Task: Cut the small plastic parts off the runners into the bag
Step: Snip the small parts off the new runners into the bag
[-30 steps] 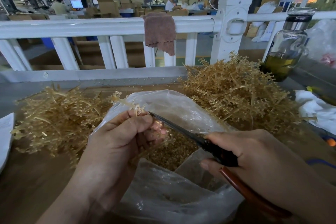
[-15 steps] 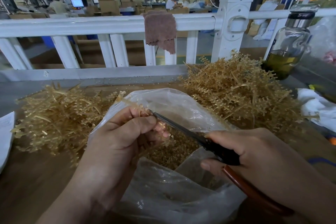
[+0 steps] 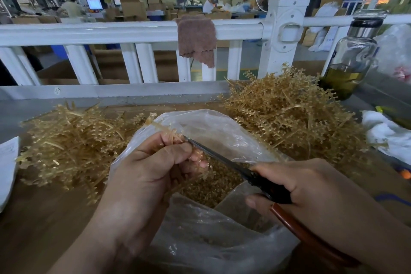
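My left hand (image 3: 146,169) grips a thin amber plastic runner (image 3: 159,125) over the open mouth of a clear plastic bag (image 3: 213,131). Its bare far end sticks up past my fingers. My right hand (image 3: 315,193) holds scissors (image 3: 224,159) with a black and red-brown handle, and the blade tips meet the runner at my left fingertips. Small amber parts (image 3: 213,187) fill the bottom of the bag.
A tall heap of amber runners (image 3: 287,118) lies behind the bag on the right, a flatter heap (image 3: 73,142) on the left. A glass bottle (image 3: 351,60) with yellow-green liquid stands at the far right by a white railing (image 3: 133,29). White cloth (image 3: 387,133) and paper (image 3: 7,162) lie at the table's edges.
The runner has slid down through my left hand, so less of it sticks out above my fingers. The scissors have followed along it, staying at my fingertips.
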